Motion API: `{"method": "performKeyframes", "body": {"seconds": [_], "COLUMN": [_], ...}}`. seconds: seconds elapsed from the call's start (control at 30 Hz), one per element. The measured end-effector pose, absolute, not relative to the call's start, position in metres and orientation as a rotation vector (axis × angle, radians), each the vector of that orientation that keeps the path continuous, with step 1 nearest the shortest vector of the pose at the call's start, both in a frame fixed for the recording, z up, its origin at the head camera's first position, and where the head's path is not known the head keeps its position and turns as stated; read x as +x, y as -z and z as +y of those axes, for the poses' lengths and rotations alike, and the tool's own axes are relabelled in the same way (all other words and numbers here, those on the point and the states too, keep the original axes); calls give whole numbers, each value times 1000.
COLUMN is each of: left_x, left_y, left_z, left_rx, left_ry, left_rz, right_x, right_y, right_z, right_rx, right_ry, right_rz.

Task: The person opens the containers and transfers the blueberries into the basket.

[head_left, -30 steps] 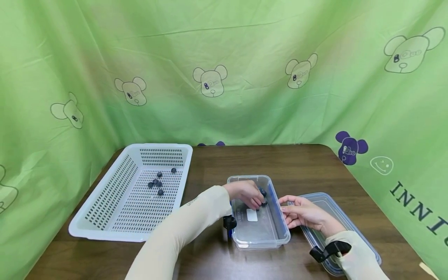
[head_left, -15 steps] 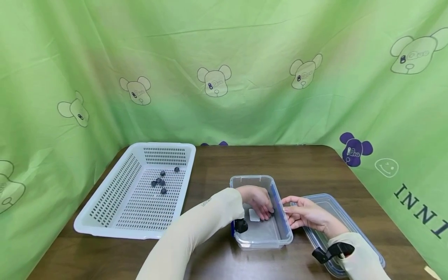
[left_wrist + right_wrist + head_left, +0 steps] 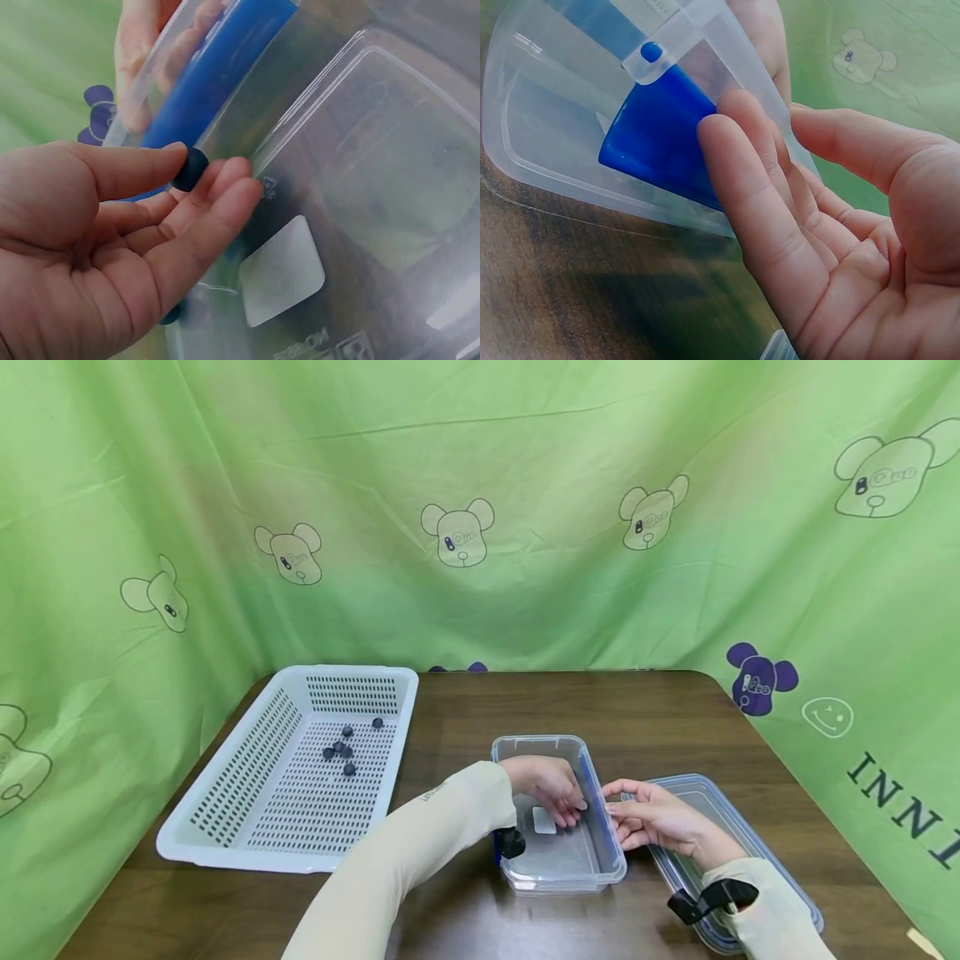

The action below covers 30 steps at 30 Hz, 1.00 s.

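Pinched by the left hand (image 3: 553, 789) inside the clear box (image 3: 555, 858), the dark ball (image 3: 192, 169) might slip if this pinch is uneven, while the right hand (image 3: 658, 820), fingers loosely extended, touches the box.

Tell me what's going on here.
A person's left hand is down inside a clear container, pinching a small dark ball. The right hand has its fingertips at the container's side, from outside. A lid lies on the table beneath the right arm, off the container. Six more dark balls sit in the white basket.
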State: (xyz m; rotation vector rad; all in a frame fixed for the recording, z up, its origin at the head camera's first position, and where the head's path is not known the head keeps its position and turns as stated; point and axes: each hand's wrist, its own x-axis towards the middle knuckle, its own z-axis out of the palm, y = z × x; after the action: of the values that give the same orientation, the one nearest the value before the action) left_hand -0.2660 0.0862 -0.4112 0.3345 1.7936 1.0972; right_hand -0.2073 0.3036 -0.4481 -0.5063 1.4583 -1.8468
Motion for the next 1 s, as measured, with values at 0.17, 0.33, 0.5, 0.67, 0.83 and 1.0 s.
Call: {"method": "performKeyframes", "body": {"seconds": [0.17,0.33,0.5,0.67,0.83,1.0], "left_x": [-267,-269,-271,-272,-275,-280], "left_y": [402,391,382,374,367,360], "left_z": [80,74,66,53,40,24], "left_rx": [362,390,463,497,491,457], "left_ry": [-1154,-1211,-1255,-1321,-1371,-1417], "left_rz": [1788,1757,1742,1732,1735,1732], "right_x": [-207,-206,-206,-207,-207,-207], "right_y": [448,448,448,449,449,449], "right_z": [303,303,303,303,303,302], "right_rx": [-515,-512,-507,-511,-519,-508], "right_ry": [1849,1855,1857,1855,1853,1851], "right_rz": [1450,1444,1452,1448,1447,1451]}}
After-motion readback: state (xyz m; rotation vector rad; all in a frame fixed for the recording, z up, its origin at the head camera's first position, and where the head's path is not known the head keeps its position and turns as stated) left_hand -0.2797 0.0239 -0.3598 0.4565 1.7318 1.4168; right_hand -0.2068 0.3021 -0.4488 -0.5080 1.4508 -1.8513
